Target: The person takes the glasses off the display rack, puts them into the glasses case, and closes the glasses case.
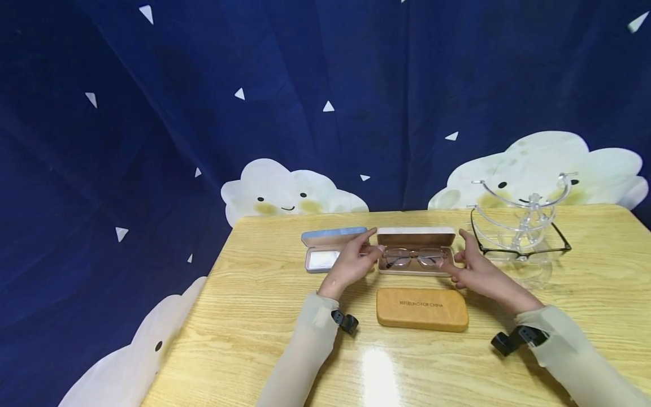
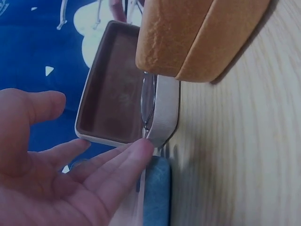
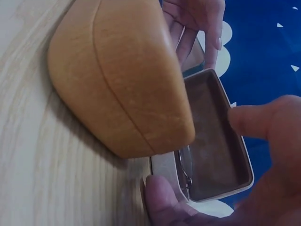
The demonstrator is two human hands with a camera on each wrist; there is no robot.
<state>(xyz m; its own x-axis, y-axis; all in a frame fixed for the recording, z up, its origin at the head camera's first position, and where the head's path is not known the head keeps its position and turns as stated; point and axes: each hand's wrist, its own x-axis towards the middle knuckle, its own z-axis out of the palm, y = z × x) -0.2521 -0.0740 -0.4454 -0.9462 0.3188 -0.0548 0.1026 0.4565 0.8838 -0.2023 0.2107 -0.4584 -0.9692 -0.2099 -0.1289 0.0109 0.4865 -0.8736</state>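
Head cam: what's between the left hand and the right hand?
The open white case, with a pair of glasses inside, lies between the left hand and the right hand; the head view shows it.

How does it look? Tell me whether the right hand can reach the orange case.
Probably yes: beside the open white case, the right hand has nothing visible between it and the orange case.

On the table (image 1: 254, 294), glasses (image 1: 414, 257) are held in the middle case (image 1: 416, 231), flanked by the left hand (image 1: 351, 264) and right hand (image 1: 480, 273). The left case (image 1: 333, 233) is placed beside it, the front case (image 1: 422, 314) before, a stand (image 1: 532, 215) to the right.
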